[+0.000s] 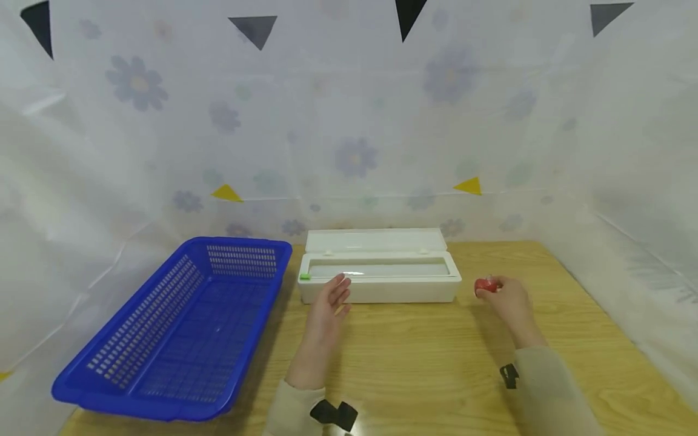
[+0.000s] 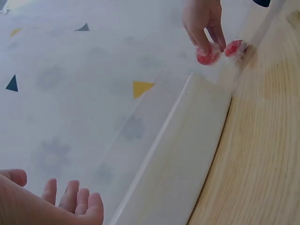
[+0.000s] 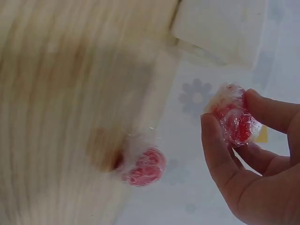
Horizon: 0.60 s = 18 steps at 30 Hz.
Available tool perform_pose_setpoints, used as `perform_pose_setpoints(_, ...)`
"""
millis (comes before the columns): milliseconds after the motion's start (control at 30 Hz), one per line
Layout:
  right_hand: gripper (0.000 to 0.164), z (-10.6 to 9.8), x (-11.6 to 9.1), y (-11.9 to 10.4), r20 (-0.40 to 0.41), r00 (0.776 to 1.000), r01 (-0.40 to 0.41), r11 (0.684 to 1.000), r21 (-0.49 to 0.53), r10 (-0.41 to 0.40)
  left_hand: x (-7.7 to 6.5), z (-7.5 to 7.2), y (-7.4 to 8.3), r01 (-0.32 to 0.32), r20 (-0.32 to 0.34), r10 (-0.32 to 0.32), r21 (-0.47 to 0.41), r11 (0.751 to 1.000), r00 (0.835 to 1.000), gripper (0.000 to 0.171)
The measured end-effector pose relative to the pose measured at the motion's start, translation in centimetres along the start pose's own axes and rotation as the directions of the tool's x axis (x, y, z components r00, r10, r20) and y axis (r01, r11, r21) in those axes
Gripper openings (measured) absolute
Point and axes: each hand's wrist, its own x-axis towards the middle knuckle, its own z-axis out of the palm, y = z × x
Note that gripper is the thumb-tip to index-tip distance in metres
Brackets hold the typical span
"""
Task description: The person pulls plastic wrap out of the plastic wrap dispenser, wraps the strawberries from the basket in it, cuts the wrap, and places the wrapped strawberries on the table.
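Observation:
My right hand [image 1: 514,303] holds a small red item wrapped in clear plastic film [image 3: 232,117] between thumb and fingers, to the right of the white box. Another red film-wrapped item [image 3: 145,166] lies on the table close to that hand. What is inside the wraps I cannot tell. A long white cling-film dispenser box [image 1: 376,290] stands at the back with its lid [image 1: 376,240] raised and a green slider [image 1: 305,277] at its left end. In front of its left half, my left hand [image 1: 327,312] is held palm sideways with relaxed fingers and holds nothing.
A large blue plastic basket [image 1: 251,357] with perforated sides stands on the left of the wooden table [image 1: 414,369]. Behind the table hangs a pale flowered sheet [image 1: 349,121], which also closes in both sides.

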Motion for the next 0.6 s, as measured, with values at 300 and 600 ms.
perform_pose_setpoints(300,0.020,2.7,1.9,1.5,0.125,0.992,0.042,0.997,-0.069,-0.033,0.3,-1.0,0.2,-0.015,-0.053,0.016,0.018,1.000,0.998,0.048)
perform_pose_setpoints(600,0.063,3.0,1.6,1.6,0.165,0.985,0.091,0.971,-0.223,-0.054,0.0,-0.9,0.2,-0.045,-0.044,0.050,0.110,0.993,0.998,0.049)
